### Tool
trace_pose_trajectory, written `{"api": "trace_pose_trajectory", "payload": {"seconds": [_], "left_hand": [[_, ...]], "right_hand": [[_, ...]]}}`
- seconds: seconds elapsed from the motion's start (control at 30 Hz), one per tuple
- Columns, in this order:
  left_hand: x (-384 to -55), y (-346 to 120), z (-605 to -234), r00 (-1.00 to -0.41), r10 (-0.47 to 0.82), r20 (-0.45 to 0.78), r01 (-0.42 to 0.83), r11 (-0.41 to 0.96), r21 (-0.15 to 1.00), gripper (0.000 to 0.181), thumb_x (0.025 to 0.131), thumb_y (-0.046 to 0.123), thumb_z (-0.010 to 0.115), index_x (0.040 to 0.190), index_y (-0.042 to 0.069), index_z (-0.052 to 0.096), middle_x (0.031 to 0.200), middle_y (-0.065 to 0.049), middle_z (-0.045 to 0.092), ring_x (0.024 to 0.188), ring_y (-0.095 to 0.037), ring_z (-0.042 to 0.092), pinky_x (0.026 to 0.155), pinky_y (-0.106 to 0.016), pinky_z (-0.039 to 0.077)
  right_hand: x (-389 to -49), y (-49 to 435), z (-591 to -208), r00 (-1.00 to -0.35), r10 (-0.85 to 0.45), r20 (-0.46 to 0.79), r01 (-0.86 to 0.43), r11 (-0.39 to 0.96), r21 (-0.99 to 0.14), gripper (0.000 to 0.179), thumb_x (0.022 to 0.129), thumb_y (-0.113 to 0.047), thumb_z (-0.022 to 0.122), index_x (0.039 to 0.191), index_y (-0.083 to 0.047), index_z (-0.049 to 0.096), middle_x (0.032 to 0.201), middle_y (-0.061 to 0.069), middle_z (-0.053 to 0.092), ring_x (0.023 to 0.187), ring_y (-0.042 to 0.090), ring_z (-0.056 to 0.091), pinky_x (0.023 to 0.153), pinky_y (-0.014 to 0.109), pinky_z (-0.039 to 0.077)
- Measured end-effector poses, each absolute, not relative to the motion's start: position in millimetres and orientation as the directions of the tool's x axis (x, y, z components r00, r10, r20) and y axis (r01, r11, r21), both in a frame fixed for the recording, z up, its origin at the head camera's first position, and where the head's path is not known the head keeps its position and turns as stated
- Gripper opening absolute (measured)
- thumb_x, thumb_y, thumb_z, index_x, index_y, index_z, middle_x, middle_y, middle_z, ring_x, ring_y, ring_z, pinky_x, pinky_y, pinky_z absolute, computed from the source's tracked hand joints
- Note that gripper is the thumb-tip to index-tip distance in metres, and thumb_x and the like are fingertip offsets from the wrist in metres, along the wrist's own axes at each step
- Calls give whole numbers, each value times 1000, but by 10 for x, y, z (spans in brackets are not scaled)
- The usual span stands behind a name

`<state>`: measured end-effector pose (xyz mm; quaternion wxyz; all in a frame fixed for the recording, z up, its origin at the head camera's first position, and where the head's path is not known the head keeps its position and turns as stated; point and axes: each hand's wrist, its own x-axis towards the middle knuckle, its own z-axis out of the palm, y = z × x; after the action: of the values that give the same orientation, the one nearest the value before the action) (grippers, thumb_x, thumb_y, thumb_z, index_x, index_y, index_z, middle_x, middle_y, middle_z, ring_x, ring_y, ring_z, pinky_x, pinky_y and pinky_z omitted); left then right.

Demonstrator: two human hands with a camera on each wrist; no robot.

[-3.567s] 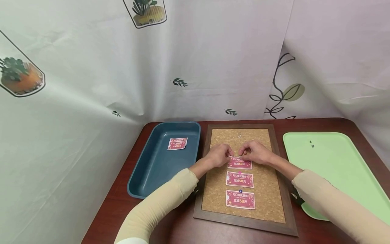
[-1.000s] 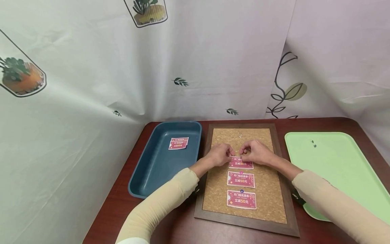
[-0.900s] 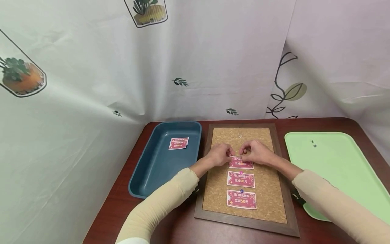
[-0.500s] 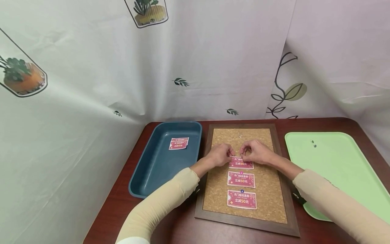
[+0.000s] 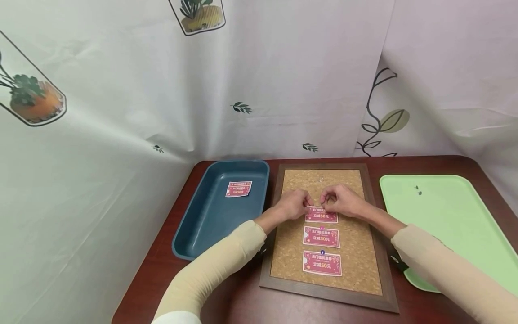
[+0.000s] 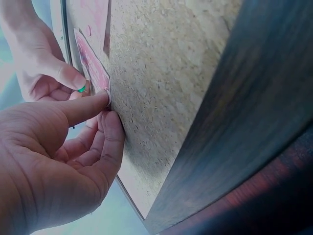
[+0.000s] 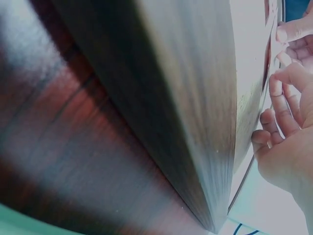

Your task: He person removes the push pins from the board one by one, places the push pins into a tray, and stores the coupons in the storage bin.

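Observation:
On a cork board point(image 5: 283, 265) lies a column of three red paper coupons. My left hand point(image 5: 292, 204) pinches the top left corner of the uppermost coupon point(image 5: 321, 217). At the same coupon's top edge, my right hand point(image 5: 344, 200) holds a small push pin, whose green head point(image 6: 82, 89) shows beneath the thumb in the left wrist view. The pin's point is hidden. Below, the middle coupon point(image 5: 321, 237) has a pink pin point(image 5: 321, 228) at its top edge, and the lowest coupon point(image 5: 322, 263) a blue pin point(image 5: 322, 252).
Left of the board, a dark blue tray point(image 5: 194, 227) holds two overlapping coupons point(image 5: 238, 189). A light green tray point(image 5: 449, 216) on the right has two small dark pins point(image 5: 419, 193). Small clear objects point(image 5: 321, 179) sit near the board's top.
The head view has shifted slightly. Both hands stay at the uppermost coupon's top edge, with hardly any movement over the board.

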<state>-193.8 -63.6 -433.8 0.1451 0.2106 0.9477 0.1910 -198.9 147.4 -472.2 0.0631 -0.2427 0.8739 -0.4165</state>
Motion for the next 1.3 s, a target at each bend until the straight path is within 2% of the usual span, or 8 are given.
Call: {"api": "trace_pose_trajectory", "payload": {"seconds": [0.3,0.43,0.67,0.8,1.03,1.2,1.3], "left_hand": [[-1957,-628,-4256,-866,453,-212,315,823,472,6,100,15,76,98,12,71,85,4,65,74,-8,57,63,-21,45],[-1964,-633,-4123,-858,475,-196,342,812,473,7,101,16,75,98,11,71,86,4,66,74,-8,58,64,-21,46],[-2020,-754,-3892,-864,476,-164,363,814,454,6,102,19,74,101,13,73,95,2,72,83,-11,62,71,-24,49],[-2085,-919,-3769,-870,477,-128,371,802,468,5,102,17,74,102,13,74,98,0,75,86,-12,66,72,-27,52],[-2225,-1306,-3601,-855,513,-78,408,757,510,6,102,18,74,105,12,74,97,-1,74,84,-18,69,72,-30,54],[-2313,-1615,-3538,-874,481,-66,352,722,596,5,102,14,73,106,10,74,94,-3,72,84,-25,71,77,-35,60],[-2350,-1814,-3529,-894,444,-55,321,722,613,6,102,13,74,107,10,74,96,-5,71,86,-27,70,81,-38,61]], "right_hand": [[-1908,1541,-4605,-872,-468,145,-399,506,-765,13,86,4,78,93,-7,75,85,-2,68,78,18,55,69,29,45],[-1858,1586,-4509,-877,-452,163,-395,486,-779,11,90,2,78,95,-7,75,88,-1,69,77,18,54,69,28,46],[-1772,1686,-4361,-895,-413,168,-377,497,-782,9,93,-1,77,98,-8,75,90,0,67,80,19,52,70,30,44],[-1748,1787,-4306,-904,-385,185,-379,523,-763,10,93,0,77,98,-9,75,89,0,66,81,19,51,70,30,44],[-1698,2048,-4261,-926,-331,180,-334,501,-799,6,96,-3,77,101,-5,75,94,5,68,80,18,51,67,27,45],[-1682,2270,-4248,-925,-303,231,-357,483,-799,7,95,-2,78,101,-4,75,87,5,65,73,14,50,60,25,43],[-1677,2404,-4261,-928,-274,253,-362,501,-786,7,95,-2,78,100,-5,75,83,3,64,73,13,52,60,24,44]]}}
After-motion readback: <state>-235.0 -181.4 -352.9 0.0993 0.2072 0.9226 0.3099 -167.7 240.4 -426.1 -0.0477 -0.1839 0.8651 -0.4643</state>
